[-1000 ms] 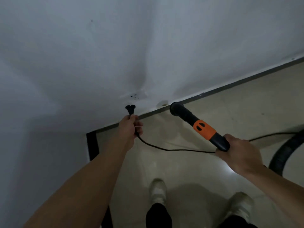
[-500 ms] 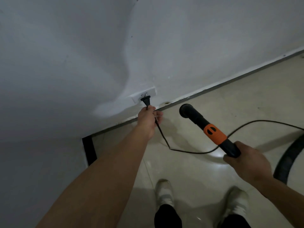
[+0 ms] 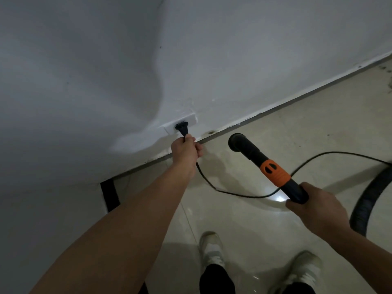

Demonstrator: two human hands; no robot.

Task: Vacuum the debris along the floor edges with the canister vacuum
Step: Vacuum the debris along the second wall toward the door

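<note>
Whereas the plug (image 3: 182,127) hung short of the wall a second ago, your left hand (image 3: 186,151) now grips it at the socket (image 3: 192,120). Your right hand (image 3: 316,206) is closed round the vacuum wand (image 3: 265,164), which is held near the floor edge. Vacuuming looks ready to start.

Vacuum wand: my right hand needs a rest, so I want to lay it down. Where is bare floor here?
Bare tile lies between the baseboard and the cord, beyond the wand. A smaller patch sits between the cord and the shoes. It is crowded at right, where the hose curves beside the right hand.
</note>
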